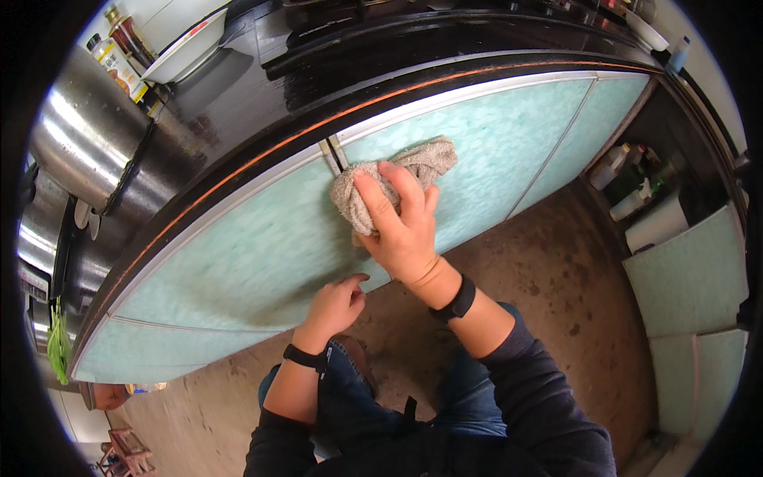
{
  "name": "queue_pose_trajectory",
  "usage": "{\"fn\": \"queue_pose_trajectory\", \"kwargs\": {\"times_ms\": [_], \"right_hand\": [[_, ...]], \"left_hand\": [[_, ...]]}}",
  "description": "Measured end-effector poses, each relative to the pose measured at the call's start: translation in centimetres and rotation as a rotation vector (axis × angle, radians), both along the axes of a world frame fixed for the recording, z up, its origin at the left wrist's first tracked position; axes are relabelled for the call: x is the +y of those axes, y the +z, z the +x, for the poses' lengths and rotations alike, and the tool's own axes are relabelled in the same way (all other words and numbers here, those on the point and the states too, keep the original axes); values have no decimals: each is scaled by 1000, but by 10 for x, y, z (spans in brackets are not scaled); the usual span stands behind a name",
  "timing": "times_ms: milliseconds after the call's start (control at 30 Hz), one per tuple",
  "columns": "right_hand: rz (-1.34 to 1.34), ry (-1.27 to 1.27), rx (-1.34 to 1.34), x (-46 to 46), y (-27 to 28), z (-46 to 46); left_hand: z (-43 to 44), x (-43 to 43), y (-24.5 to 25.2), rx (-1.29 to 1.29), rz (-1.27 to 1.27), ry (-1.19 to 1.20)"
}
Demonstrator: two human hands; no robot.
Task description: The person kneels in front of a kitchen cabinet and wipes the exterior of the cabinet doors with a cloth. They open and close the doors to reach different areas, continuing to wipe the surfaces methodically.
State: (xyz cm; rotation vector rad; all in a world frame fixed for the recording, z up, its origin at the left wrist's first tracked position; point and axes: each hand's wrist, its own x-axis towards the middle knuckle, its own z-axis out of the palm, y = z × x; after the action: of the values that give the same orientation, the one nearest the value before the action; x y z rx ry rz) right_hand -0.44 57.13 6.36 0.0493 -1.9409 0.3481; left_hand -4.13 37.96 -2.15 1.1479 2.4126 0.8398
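A beige-grey terry cloth [426,160] is bunched under my right hand [406,223], whose fingers press it to the teal cabinet doors. It covers part of the upper gap where two doors meet, and its loose end trails rightward over the right-hand door [501,137]. Lower down, my left hand [337,303] hangs in front of the bottom edge of the left-hand door [238,250]. Its index finger points forward, the other fingers curl loosely, and nothing shows in its grasp. Both wrists wear dark bands.
Above the doors runs a black countertop [238,89] with an orange-striped edge. On it stand a large steel pot [89,125], a white bowl [188,50] and bottles [122,65]. Right, cleaning bottles [629,197] sit in an open recess. A wooden stool [126,450] stands lower left.
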Motion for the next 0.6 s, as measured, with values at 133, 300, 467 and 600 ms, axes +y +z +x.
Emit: {"fn": "queue_pose_trajectory", "kwargs": {"times_ms": [133, 300, 467, 600], "right_hand": [[211, 10, -118, 39, -7, 16], [-231, -314, 35, 114, -2, 28], [-292, -288, 22, 91, -26, 19], [-140, -62, -217, 22, -60, 30]], "left_hand": [[-2, -2, -1, 20, 55, 21], [-1, -7, 5, 16, 108, 27], [1, 2, 11, -18, 106, 17], [7, 17, 9, -8, 67, 7]]}}
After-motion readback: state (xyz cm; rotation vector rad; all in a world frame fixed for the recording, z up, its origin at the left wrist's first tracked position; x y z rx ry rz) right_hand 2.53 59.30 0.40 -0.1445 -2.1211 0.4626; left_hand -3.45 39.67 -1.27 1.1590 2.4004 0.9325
